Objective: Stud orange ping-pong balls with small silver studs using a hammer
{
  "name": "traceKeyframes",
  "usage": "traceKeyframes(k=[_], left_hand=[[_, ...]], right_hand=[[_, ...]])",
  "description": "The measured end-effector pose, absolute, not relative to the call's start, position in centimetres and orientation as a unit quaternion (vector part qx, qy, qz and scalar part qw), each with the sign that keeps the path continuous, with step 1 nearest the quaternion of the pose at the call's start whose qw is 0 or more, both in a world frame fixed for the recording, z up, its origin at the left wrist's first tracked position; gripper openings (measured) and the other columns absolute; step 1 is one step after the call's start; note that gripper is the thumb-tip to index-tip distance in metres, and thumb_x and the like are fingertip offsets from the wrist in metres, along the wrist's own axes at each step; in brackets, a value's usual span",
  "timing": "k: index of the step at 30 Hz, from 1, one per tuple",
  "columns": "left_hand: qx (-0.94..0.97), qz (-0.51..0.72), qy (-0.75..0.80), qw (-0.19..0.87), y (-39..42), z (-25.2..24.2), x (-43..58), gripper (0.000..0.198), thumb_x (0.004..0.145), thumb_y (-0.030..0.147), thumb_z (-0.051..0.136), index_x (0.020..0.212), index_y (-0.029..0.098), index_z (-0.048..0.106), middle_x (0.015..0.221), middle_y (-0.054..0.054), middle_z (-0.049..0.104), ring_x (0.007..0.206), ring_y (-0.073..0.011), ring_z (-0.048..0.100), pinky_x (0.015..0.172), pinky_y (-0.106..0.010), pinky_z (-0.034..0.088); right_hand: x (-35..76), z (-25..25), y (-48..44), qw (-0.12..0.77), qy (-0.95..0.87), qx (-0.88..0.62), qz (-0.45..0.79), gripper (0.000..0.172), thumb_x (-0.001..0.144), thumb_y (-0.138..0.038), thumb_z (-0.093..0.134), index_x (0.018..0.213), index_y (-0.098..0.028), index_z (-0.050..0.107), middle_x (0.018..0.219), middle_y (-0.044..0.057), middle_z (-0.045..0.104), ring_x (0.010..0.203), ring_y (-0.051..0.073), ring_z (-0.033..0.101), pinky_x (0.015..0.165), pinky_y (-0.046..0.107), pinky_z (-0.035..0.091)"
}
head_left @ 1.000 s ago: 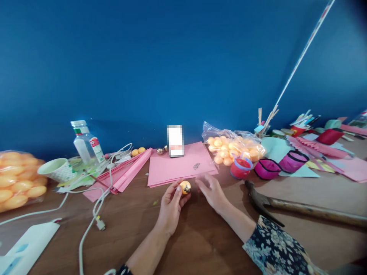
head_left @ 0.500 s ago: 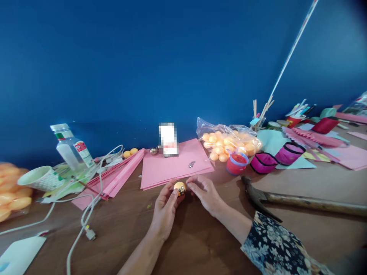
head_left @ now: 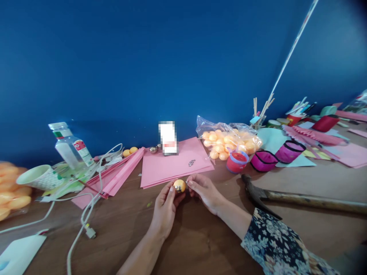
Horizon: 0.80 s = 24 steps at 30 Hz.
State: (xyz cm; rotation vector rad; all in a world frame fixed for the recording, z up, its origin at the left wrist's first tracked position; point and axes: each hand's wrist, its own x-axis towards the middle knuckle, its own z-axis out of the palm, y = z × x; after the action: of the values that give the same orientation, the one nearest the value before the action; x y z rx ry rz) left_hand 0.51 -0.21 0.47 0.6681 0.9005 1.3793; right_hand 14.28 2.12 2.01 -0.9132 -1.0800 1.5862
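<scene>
My left hand [head_left: 164, 208] is closed around a small yellow-orange ball [head_left: 180, 183], thumb on its near side and fingers beneath. Several little shiny stones are stuck to the ball's front. Just to the right, my right hand [head_left: 205, 194] pinches thumb and forefinger together near the ball; a tiny glint shows at the tips, too small to name. Beyond the hands lies a stack of pink paper [head_left: 169, 168], with a small cluster of shiny stones [head_left: 191, 163] on it.
A claw hammer [head_left: 298, 198] lies at right. Bagged orange balls [head_left: 220, 143], a red-and-purple cup [head_left: 237, 162] and magenta containers [head_left: 263, 161] stand behind. At left are a white cable [head_left: 84, 217], a paper cup [head_left: 40, 177] and a clear bottle [head_left: 69, 149].
The ball has turned in my left hand, so its stones face lower and more to the left. My right hand stays pinched close beside it.
</scene>
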Motion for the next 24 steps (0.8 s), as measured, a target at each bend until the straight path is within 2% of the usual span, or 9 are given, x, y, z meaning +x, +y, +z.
traceKeyframes(k=[4, 15, 24], left_hand=[[0.271, 0.609, 0.374, 0.645, -0.23, 0.63, 0.55, 0.035, 0.076, 0.027, 0.057, 0.11, 0.024, 0.054, 0.105, -0.004, 0.062, 0.091, -0.0167, 0.06, 0.081, -0.034, 0.048], [0.253, 0.606, 0.356, 0.665, -0.16, 0.47, 0.37, 0.036, 0.076, 0.02, 0.058, 0.111, 0.021, 0.055, 0.105, -0.005, 0.064, 0.095, -0.0181, 0.059, 0.086, -0.034, 0.046], [0.272, 0.602, 0.361, 0.658, -0.34, 0.67, 0.53, 0.038, 0.078, 0.027, 0.055, 0.115, 0.024, 0.051, 0.096, -0.004, 0.066, 0.085, -0.0163, 0.063, 0.076, -0.031, 0.051]], right_hand=[[14.26, 1.98, 2.05, 0.477, -0.452, -0.374, 0.654, 0.02, 0.071, -0.035, 0.062, 0.074, -0.017, 0.054, 0.058, -0.004, 0.051, 0.051, 0.007, 0.045, 0.046, 0.018, 0.033], [14.13, 1.8, 1.98, 0.465, -0.465, -0.377, 0.652, 0.022, 0.072, -0.036, 0.062, 0.074, -0.016, 0.054, 0.057, -0.005, 0.05, 0.05, 0.006, 0.045, 0.046, 0.018, 0.033], [14.18, 1.64, 2.13, 0.48, -0.461, -0.364, 0.652, 0.021, 0.073, -0.034, 0.062, 0.073, -0.016, 0.053, 0.06, -0.004, 0.053, 0.05, 0.006, 0.045, 0.047, 0.019, 0.033]])
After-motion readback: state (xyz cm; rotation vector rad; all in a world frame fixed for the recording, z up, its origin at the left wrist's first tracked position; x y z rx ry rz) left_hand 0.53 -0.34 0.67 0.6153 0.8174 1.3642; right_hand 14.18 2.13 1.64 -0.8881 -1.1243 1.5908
